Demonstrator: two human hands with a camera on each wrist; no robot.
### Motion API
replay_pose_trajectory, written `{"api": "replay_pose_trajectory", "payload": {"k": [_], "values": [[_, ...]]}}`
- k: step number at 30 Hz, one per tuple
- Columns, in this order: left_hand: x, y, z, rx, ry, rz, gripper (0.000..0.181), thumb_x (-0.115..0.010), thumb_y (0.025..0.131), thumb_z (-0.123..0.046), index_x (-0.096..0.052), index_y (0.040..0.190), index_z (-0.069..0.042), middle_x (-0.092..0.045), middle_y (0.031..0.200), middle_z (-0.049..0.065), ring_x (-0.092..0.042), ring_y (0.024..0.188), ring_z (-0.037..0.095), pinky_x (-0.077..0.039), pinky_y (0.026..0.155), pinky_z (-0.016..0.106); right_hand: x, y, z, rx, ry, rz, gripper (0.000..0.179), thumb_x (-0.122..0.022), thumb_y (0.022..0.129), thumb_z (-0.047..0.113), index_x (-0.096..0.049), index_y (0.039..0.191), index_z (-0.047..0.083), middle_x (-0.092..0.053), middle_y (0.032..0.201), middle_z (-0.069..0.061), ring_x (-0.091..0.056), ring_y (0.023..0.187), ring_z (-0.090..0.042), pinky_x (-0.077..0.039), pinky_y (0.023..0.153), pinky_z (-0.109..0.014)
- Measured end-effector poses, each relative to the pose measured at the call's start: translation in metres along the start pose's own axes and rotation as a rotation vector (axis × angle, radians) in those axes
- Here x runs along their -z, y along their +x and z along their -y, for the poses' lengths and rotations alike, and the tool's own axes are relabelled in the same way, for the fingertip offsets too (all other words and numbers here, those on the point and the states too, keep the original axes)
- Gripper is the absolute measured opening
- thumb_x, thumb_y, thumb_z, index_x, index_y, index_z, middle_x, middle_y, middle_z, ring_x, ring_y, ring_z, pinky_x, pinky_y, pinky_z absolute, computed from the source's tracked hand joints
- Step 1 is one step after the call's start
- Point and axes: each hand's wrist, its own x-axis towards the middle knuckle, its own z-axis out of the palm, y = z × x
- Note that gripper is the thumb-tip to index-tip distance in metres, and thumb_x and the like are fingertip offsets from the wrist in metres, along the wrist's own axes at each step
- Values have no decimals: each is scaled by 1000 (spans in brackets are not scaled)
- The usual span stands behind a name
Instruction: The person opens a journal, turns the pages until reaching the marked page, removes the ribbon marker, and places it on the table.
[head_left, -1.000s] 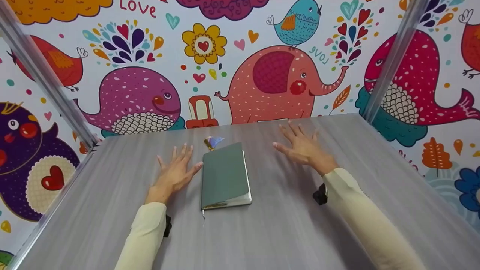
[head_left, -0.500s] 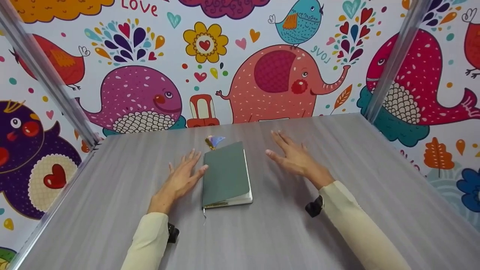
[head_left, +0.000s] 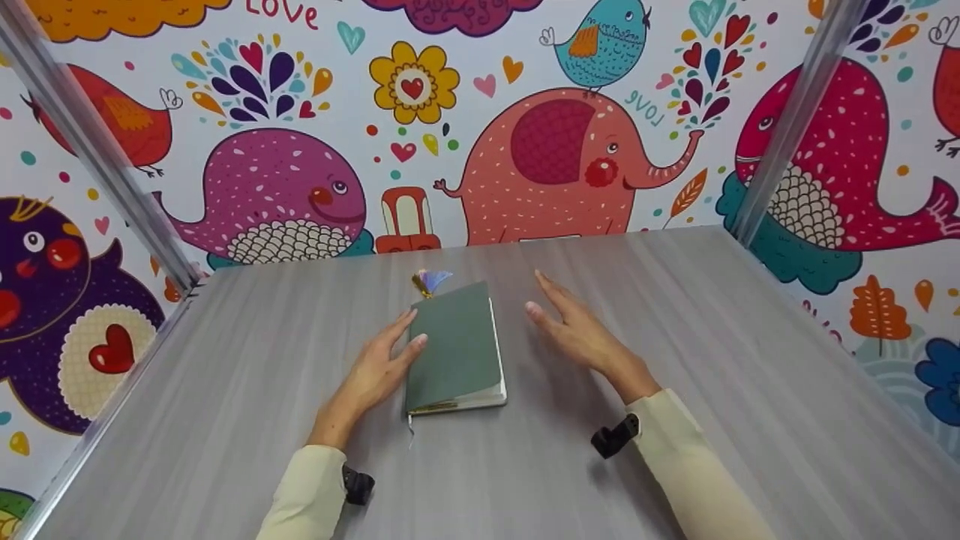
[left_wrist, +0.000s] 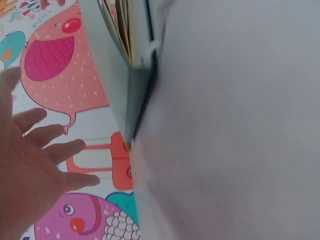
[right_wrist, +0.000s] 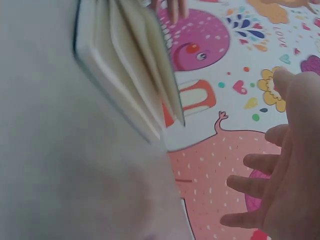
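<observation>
A green notebook [head_left: 455, 349] lies on the table, its cover slightly raised so that pages [right_wrist: 132, 70] show along the edge in the right wrist view. From its near left corner a thin ribbon [head_left: 410, 430] trails. At its far end sticks out a small iridescent tassel-like piece [head_left: 432, 281]. My left hand [head_left: 375, 367] hovers beside the spine, fingers straight, with the thumb overlapping the cover's edge in the head view. To the right of the notebook my right hand [head_left: 585, 334] is held above the table, fingers extended and holding nothing.
The grey wood-grain table [head_left: 225, 375] runs back to a wall [head_left: 480, 45] printed with cartoon animals. Metal posts [head_left: 780, 142] stand at the table's back corners. Each wrist carries a small black camera [head_left: 615, 436].
Both hands have moved inward and nearer the person. The left has come closer to the notebook's spine and the right has turned more edge-on. The notebook stays in place.
</observation>
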Motion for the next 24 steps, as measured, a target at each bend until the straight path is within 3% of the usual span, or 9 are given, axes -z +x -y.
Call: {"api": "replay_pose_trajectory", "payload": {"k": [6, 12, 18, 24], "values": [[-13, 1, -7, -35, -116, -76, 56, -52, 104, -34, -43, 152, -8, -40, 160, 16, -37, 148, 39, -29, 121, 57, -12, 0, 6, -58, 219, 27, 74, -49, 101, 55, -18, 162, 26, -24, 168, -7, -32, 152, -34, -29, 121, -58], [-26, 4, -11, -23, -124, -113, 49, -55, 104, -23, -48, 148, -4, -48, 151, 23, -47, 141, 42, -36, 117, 57, -21, 6, 10, -103, 343, 52, 75, -55, 101, 47, -23, 161, 15, -35, 162, -16, -41, 146, -39, -38, 116, -57], [-33, 10, -19, -3, -88, -66, 52, -57, 102, -23, -45, 149, -3, -40, 158, 21, -36, 148, 41, -28, 121, 57, -29, 11, 11, -252, 528, 79, 76, -58, 97, 53, -31, 157, 14, -43, 158, -14, -50, 139, -37, -49, 108, -52], [-34, 18, -20, 57, -96, 3, 58, -62, 100, -28, -44, 151, -7, -36, 161, 19, -32, 150, 39, -26, 123, 56, -35, 13, 11, -347, 689, 89, 69, -63, 97, 46, -41, 151, 10, -47, 154, -19, -56, 133, -37, -54, 101, -49]]}}
